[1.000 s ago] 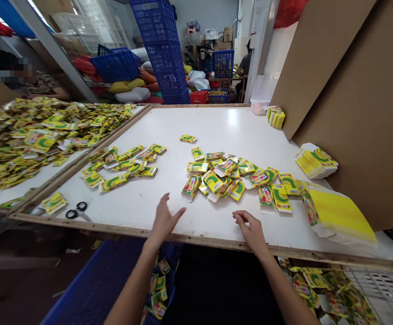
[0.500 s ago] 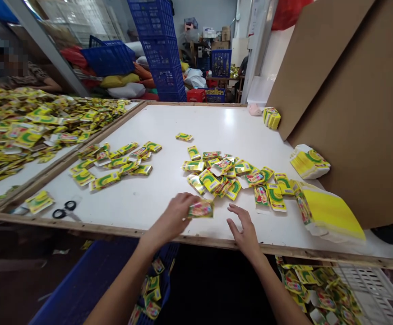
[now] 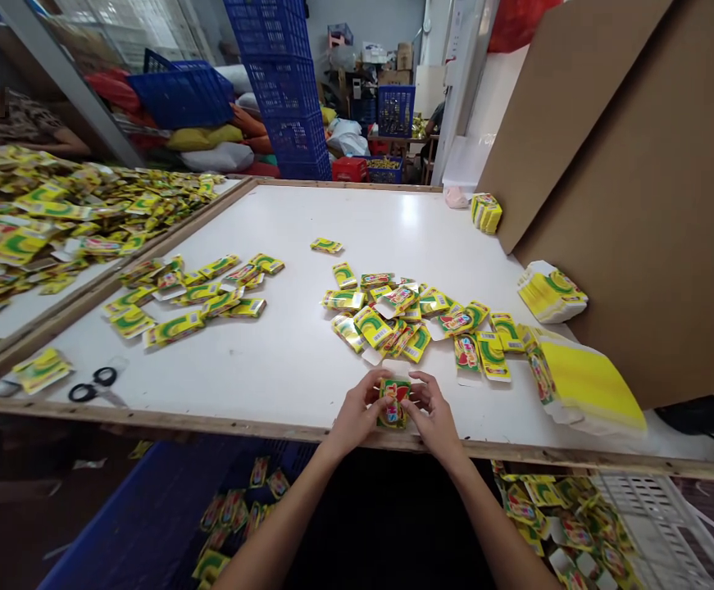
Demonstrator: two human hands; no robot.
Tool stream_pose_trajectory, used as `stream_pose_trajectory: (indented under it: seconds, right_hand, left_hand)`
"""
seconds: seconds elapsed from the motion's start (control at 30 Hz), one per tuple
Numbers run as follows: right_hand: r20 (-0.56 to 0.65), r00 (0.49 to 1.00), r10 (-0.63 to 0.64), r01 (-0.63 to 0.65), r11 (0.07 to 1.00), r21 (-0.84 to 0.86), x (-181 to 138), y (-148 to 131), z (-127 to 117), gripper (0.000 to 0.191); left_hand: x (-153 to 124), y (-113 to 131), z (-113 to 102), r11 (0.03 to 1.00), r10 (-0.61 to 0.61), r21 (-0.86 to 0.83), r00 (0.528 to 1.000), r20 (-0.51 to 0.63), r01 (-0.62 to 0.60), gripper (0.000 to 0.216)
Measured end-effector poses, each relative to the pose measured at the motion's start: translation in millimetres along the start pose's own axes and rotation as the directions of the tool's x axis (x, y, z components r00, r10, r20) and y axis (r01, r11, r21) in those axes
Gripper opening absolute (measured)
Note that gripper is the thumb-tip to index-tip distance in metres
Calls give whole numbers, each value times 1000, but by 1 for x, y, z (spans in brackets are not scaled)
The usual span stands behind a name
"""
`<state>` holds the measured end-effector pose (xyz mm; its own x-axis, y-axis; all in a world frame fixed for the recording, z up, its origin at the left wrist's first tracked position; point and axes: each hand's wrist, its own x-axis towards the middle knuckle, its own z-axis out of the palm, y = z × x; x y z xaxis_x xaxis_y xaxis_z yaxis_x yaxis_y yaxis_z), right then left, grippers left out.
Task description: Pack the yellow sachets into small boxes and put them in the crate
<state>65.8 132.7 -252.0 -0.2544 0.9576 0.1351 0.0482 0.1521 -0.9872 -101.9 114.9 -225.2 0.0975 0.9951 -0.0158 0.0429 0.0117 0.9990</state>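
Observation:
Near the front edge of the white table, a small yellow-and-green printed carton (image 3: 395, 405) stands between my two hands, its white flap sticking up on the far side. My left hand (image 3: 360, 410) grips its left side with thumb and fingers. On its right side, my right hand (image 3: 434, 414) closes round it the same way. Just beyond my hands lies a loose heap of similar cartons (image 3: 375, 326), some with white flaps open. A stack of flat yellow cartons (image 3: 590, 381) leans over to the right.
Left on the table are a second group of cartons (image 3: 175, 328) and black-handled scissors (image 3: 93, 385). A wooden rim (image 3: 209, 422) edges the table. Below stand a blue crate (image 3: 123, 508) and a white crate (image 3: 657, 512). Cardboard sheets (image 3: 590, 164) lean at right. A person sits far left.
My left hand has brought the carton right and nearer to me, turning it upright. My right hand has moved in and closed on it too. The view has shifted slightly.

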Motion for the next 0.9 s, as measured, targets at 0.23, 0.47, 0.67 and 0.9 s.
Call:
stream_pose_trajectory:
  seconds: [0.23,0.47,0.67,0.9]
  right_hand:
    - [-26,997,-72,68,987,-146,14,-6,-5,22]
    - [-83,991,-105,98,992,-84,13,-7,-4,24]
    - [-102,985,-139,124,983,-138,10,-15,-3,18]
    - [-135,991,12,-31,989,-146,18,-16,-4,23]
  left_hand:
    - [9,-2,5,999,41,20,998,-38,-40,25]
    - [10,2,14,994,109,-3,990,-91,-110,28]
    - [7,10,16,990,126,93,976,-179,-110,18]
    - [15,6,20,997,63,64,964,-258,-48,19]
